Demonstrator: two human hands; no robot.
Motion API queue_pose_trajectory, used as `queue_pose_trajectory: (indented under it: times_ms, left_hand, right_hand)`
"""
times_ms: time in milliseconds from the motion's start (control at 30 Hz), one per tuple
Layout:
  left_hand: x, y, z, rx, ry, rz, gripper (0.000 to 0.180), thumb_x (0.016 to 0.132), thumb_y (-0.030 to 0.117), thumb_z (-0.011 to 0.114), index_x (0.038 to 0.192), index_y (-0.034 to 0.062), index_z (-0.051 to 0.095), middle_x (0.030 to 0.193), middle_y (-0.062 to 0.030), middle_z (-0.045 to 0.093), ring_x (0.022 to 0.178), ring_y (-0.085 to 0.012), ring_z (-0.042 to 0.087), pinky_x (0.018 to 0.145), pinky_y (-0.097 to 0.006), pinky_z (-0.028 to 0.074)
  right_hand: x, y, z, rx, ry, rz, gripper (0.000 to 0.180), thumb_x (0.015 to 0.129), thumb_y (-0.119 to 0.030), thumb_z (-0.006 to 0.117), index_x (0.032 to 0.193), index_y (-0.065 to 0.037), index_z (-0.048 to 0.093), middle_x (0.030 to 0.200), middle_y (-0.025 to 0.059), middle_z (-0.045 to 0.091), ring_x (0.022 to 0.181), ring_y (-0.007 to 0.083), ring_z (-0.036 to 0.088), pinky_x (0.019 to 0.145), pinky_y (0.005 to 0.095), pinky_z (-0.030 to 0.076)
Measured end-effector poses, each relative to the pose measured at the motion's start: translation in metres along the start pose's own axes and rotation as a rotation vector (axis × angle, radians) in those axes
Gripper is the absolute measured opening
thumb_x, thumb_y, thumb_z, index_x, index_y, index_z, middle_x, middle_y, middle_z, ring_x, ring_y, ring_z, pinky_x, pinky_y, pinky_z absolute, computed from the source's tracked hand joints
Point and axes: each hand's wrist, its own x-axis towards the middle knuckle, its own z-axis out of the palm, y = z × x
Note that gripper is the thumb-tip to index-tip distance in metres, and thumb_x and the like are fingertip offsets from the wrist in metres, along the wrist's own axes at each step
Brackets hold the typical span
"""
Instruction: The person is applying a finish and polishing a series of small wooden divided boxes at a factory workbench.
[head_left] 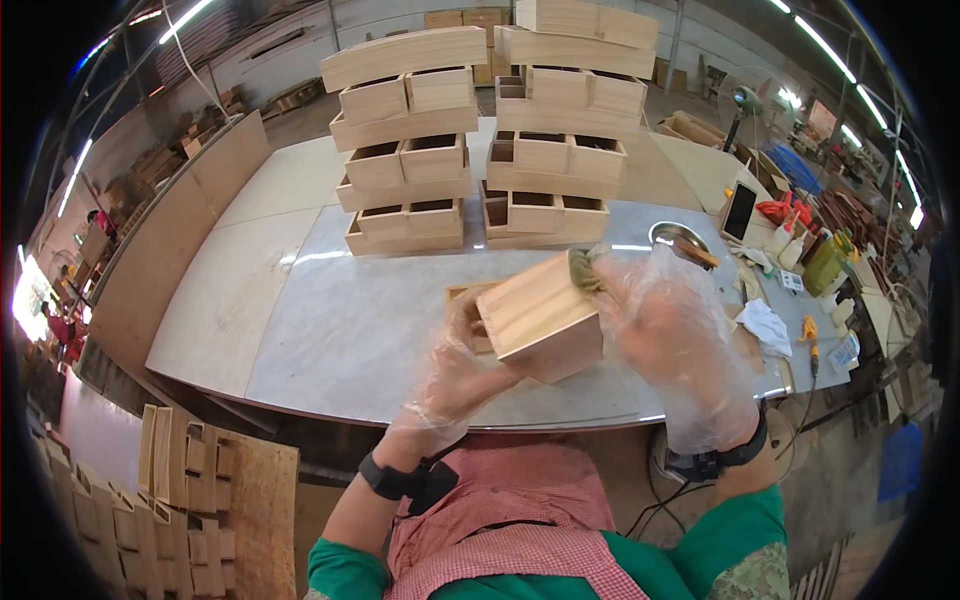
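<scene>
Here, a wooden box (540, 310) mid-frame is gripped by the left hand (455, 370), the right hand (655, 312) clutching a green rag (583, 272) at its corner. The table (340, 330) stretches leftward, its front edge below. Stacked boxes (430, 90) stand upper centre; rightward, a metal bowl (676, 231) holds something brown.

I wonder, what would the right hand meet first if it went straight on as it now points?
The right hand would first meet the green cloth it holds, then probably the box, though depth is unclear there.
</scene>
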Motion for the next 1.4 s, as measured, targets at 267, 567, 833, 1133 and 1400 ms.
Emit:
queue_pose_trajectory:
  times_ms: [267, 567, 833, 1133, 1400]
  left_hand:
    - [0.035, -0.015, 0.031, 0.156, 0.068, 0.395, 0.059, 0.072, 0.022, 0.088, 0.118, -0.0049, 0.064, 0.096, -0.022, 0.074, 0.09, -0.0368, 0.074, 0.083, -0.04, 0.057]
    - [0.047, 0.009, 0.054, 0.175, 0.049, 0.282, 0.056, 0.072, 0.022, 0.087, 0.115, -0.0047, 0.065, 0.096, -0.0215, 0.073, 0.089, -0.0346, 0.071, 0.079, -0.04, 0.056]
    - [0.047, 0.022, 0.062, 0.343, 0.054, 0.204, 0.057, 0.075, 0.03, 0.088, 0.115, -0.0044, 0.066, 0.096, -0.0226, 0.075, 0.086, -0.0365, 0.073, 0.079, -0.041, 0.057]
    - [0.061, 0.009, 0.062, 0.243, 0.056, 0.224, 0.053, 0.075, 0.026, 0.087, 0.115, -0.002, 0.068, 0.104, -0.0244, 0.074, 0.093, -0.0419, 0.072, 0.083, -0.042, 0.057]
    - [0.058, 0.024, 0.065, 0.508, 0.003, 0.074, 0.066, 0.069, 0.025, 0.086, 0.123, -0.0058, 0.063, 0.103, -0.0255, 0.074, 0.096, -0.0388, 0.073, 0.084, -0.041, 0.057]
  right_hand:
    - [-0.014, 0.005, 0.06, -0.122, 0.215, -0.497, 0.014, 0.091, -0.019, 0.064, 0.102, -0.012, 0.063, 0.077, 0.0069, 0.057, 0.071, 0.0217, 0.063, 0.063, 0.0396, 0.051]
    - [0.004, 0.084, 0.059, -0.089, 0.253, -0.415, 0.018, 0.091, -0.02, 0.064, 0.107, -0.011, 0.066, 0.075, 0.0044, 0.058, 0.067, 0.0235, 0.064, 0.055, 0.0416, 0.05]
    - [0.022, 0.057, 0.057, 0.142, 0.177, -0.306, 0.025, 0.09, -0.019, 0.069, 0.113, -0.008, 0.069, 0.082, 0.0139, 0.066, 0.083, 0.0296, 0.069, 0.071, 0.0402, 0.056]
    - [-0.009, 0.024, 0.019, 0.011, -0.094, -0.132, 0.024, 0.088, -0.016, 0.068, 0.111, -0.01, 0.068, 0.08, 0.0161, 0.063, 0.08, 0.0358, 0.067, 0.069, 0.0467, 0.054]
    - [0.037, 0.047, 0.042, -0.021, -0.054, -0.154, 0.02, 0.093, -0.017, 0.062, 0.107, -0.006, 0.069, 0.09, 0.0181, 0.071, 0.086, 0.0368, 0.07, 0.074, 0.0432, 0.058]
